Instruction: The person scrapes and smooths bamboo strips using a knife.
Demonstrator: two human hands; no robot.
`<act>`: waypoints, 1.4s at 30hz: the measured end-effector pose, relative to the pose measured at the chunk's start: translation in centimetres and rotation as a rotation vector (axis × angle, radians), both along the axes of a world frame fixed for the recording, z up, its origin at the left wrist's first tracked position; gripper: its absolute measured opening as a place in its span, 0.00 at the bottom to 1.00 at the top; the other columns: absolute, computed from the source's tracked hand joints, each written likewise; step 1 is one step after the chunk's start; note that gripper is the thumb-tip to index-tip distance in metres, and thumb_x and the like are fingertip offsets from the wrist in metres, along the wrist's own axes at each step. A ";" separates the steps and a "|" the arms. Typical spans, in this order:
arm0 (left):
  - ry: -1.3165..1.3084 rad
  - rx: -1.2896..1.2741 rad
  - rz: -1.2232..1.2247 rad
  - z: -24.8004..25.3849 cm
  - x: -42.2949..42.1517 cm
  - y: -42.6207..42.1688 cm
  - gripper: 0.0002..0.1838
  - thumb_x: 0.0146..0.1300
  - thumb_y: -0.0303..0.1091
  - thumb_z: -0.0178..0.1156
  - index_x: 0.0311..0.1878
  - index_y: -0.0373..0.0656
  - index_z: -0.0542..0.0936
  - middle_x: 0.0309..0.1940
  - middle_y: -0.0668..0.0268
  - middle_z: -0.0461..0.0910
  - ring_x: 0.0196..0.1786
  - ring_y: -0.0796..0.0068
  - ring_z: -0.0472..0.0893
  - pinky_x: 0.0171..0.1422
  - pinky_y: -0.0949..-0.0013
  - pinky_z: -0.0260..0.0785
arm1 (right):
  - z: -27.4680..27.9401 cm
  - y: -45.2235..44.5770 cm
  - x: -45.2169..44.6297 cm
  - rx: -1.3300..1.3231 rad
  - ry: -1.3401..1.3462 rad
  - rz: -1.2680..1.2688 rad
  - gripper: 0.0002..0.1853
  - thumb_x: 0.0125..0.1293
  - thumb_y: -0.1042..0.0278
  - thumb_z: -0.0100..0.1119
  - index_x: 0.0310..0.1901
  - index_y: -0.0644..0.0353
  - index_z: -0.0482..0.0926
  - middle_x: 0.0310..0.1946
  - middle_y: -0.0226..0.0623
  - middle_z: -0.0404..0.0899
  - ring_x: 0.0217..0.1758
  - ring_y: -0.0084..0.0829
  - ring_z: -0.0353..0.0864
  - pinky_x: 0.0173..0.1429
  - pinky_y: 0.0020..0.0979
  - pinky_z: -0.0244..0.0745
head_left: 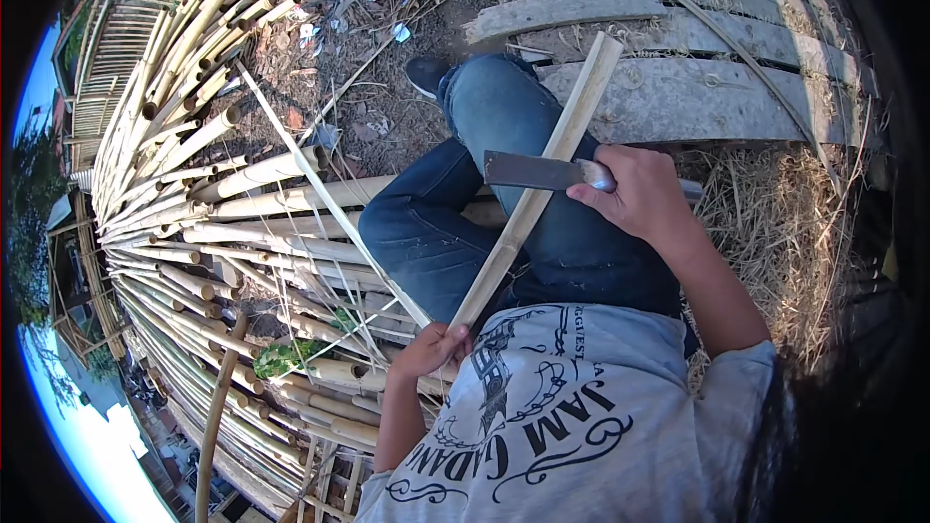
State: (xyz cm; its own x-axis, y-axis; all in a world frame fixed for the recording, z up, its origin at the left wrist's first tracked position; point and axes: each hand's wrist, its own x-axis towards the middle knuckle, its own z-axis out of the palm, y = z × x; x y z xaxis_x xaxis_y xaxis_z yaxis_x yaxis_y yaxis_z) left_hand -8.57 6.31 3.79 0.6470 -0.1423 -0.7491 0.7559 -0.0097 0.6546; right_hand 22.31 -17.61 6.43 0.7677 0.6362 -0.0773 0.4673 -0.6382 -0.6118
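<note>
Bamboo poles (262,172); one knife (528,171) across one strip (517,223).

The left grip (428,351) is closed round the near end of a bamboo strip (523,213) slanting far and right over the jeans (591,252), while the right grip (635,194) holds a broad-bladed knife (523,171) across it. Bamboo poles (257,174) spread out at left; weathered planks (717,97) lie far right.

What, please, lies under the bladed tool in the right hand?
The bamboo strip passes under the blade, with the jeans behind both. The strip's surface where they cross is covered, so any cut there cannot be seen.
</note>
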 end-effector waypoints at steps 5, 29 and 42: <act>0.076 0.233 -0.024 -0.4 2.1 -0.3 0.24 0.69 0.49 0.58 0.28 0.34 0.78 0.17 0.67 0.78 0.22 0.79 0.77 0.30 0.71 0.70 | 0.0 -0.3 1.0 -0.098 -0.060 0.052 0.39 0.45 0.22 0.62 0.21 0.62 0.79 0.16 0.46 0.76 0.24 0.49 0.81 0.31 0.44 0.76; -0.288 0.835 -0.038 -0.5 -0.8 -2.9 0.22 0.60 0.48 0.67 0.29 0.37 0.73 0.15 0.50 0.73 0.21 0.45 0.77 0.23 0.57 0.66 | -1.3 1.1 -0.1 -0.116 -0.148 -0.001 0.41 0.37 0.19 0.64 0.17 0.61 0.74 0.13 0.45 0.74 0.20 0.47 0.79 0.26 0.42 0.74; -0.236 0.835 -0.019 0.7 -1.7 -3.5 0.24 0.59 0.51 0.68 0.31 0.36 0.74 0.15 0.49 0.73 0.21 0.46 0.78 0.24 0.59 0.68 | -1.3 1.0 -0.5 -0.109 -0.219 0.045 0.43 0.36 0.16 0.62 0.16 0.61 0.73 0.13 0.44 0.75 0.19 0.46 0.80 0.24 0.41 0.73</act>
State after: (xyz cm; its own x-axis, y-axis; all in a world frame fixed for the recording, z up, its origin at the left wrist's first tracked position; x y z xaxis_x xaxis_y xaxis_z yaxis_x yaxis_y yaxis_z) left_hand -10.24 2.84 4.50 0.8018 0.3820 -0.4596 0.5959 -0.5686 0.5671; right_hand 21.78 -16.61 5.11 0.7449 0.6670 0.0175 0.6104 -0.6706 -0.4215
